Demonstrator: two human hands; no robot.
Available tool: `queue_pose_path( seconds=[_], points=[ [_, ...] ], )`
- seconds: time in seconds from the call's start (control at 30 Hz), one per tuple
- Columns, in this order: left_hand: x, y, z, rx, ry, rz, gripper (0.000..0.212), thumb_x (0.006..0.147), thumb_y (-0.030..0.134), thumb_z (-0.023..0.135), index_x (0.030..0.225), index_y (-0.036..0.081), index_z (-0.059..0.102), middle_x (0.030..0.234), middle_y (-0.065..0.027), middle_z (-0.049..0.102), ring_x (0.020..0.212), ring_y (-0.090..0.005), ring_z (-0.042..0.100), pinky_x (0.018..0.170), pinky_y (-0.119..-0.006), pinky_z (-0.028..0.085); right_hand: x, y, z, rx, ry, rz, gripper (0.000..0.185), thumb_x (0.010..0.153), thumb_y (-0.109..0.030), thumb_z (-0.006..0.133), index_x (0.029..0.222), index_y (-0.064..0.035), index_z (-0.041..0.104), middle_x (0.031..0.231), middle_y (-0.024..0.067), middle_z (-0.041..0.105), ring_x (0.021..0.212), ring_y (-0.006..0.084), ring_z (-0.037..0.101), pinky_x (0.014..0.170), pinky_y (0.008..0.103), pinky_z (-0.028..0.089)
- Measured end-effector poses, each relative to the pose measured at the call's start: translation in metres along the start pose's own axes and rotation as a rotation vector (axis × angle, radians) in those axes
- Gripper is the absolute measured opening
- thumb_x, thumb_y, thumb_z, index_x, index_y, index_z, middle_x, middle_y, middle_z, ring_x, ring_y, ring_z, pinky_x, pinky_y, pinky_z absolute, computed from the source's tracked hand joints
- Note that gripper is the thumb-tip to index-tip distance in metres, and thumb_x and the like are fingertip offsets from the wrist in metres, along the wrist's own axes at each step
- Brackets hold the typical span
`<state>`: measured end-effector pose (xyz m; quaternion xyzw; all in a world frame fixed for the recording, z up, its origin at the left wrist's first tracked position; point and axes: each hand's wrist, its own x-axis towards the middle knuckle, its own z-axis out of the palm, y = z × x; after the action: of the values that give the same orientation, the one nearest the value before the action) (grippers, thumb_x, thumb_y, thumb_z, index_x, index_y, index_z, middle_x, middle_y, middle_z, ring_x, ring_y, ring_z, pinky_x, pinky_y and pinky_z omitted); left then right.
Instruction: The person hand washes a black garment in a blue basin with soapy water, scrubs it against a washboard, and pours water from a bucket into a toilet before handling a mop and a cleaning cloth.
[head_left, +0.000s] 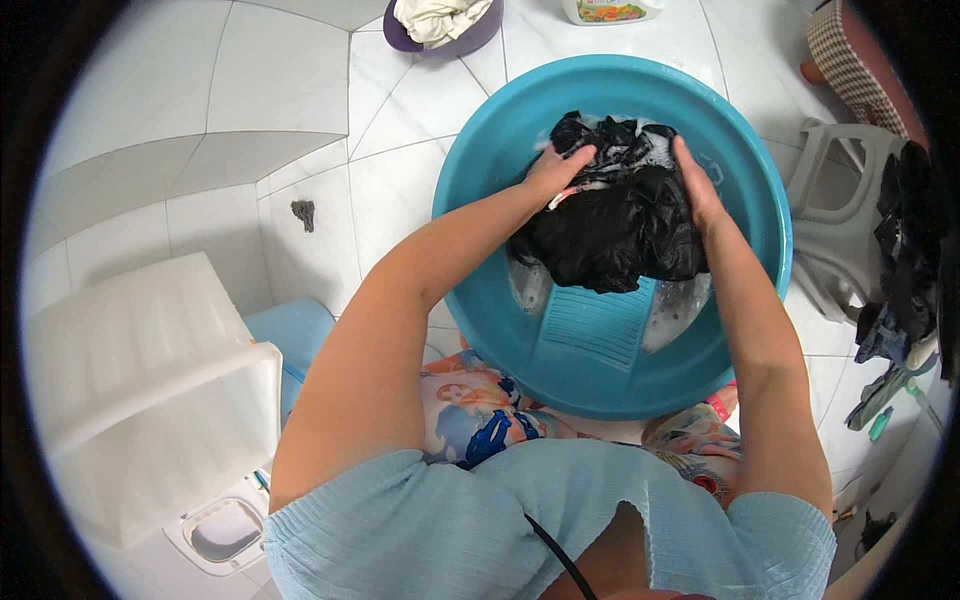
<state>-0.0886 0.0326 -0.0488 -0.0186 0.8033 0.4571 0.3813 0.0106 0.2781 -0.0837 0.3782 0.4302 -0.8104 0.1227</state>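
Note:
A large turquoise plastic washtub (757, 195) stands on the tiled floor before me, with a ribbed washboard (596, 326) moulded into its near side. Wet black cloth (615, 225) lies bunched in the tub, and its far folds carry white suds. My left hand (559, 171) grips the cloth's left part, thumb over a fold, beside a small white-and-red strip. On the right, my right hand (696, 184) rests against the cloth's edge with its fingers extended; some fingertips are hidden by fabric. Soapy water (675, 319) shows on both sides of the washboard.
Beyond the tub are a purple basin (480, 37) with pale cloth and a detergent bottle (611, 11). At right, dark clothes (907, 240) hang over a grey plastic stool (840, 217). A white plastic bin (165, 375) and a light-blue container (289, 330) stand at left.

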Motion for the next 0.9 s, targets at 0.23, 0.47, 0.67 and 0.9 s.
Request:
queue_pose_path(
  seconds=[0.23,0.47,0.67,0.9],
  points=[
    [-0.090,0.058,0.009,0.437,-0.262,0.364,0.040,0.075,0.034,0.072,0.092,-0.001,0.064,0.089,-0.0112,0.067,0.084,-0.0257,0.065,0.079,-0.040,0.049,-0.106,-0.016,0.019,-0.522,-0.275,-0.212,0.056,0.091,-0.048,0.060,0.122,-0.0018,0.060,0.119,0.0112,0.063,0.108,0.0199,0.058,0.095,0.0334,0.045],
    [-0.167,0.026,0.020,0.722,-0.310,1.235,0.045,0.061,0.048,0.075,0.073,0.008,0.060,0.073,-0.0046,0.055,0.072,-0.0234,0.054,0.066,-0.040,0.038,-0.199,0.010,0.019,-1.328,-0.622,-1.213,0.032,0.064,-0.035,0.075,0.063,-0.0137,0.050,0.053,0.0047,0.049,0.049,0.0230,0.053,0.054,0.0380,0.043],
    [-0.131,-0.002,0.034,0.721,-0.190,0.925,0.048,0.070,0.047,0.067,0.080,0.000,0.063,0.079,-0.0161,0.063,0.076,-0.0332,0.060,0.071,-0.046,0.044,-0.159,0.041,0.029,-1.420,-0.302,-1.191,0.028,0.073,-0.032,0.067,0.076,-0.0082,0.053,0.056,0.0102,0.056,0.051,0.0291,0.058,0.053,0.0410,0.046],
    [-0.032,0.029,0.052,0.660,0.099,0.443,0.034,0.089,0.038,0.053,0.088,0.005,0.063,0.084,-0.0242,0.065,0.082,-0.0411,0.063,0.074,-0.052,0.048,-0.070,0.022,0.041,-1.490,0.157,-0.794,0.029,0.085,-0.028,0.061,0.097,-0.0024,0.054,0.084,0.0195,0.065,0.069,0.0379,0.064,0.060,0.0468,0.051]
  ],
)
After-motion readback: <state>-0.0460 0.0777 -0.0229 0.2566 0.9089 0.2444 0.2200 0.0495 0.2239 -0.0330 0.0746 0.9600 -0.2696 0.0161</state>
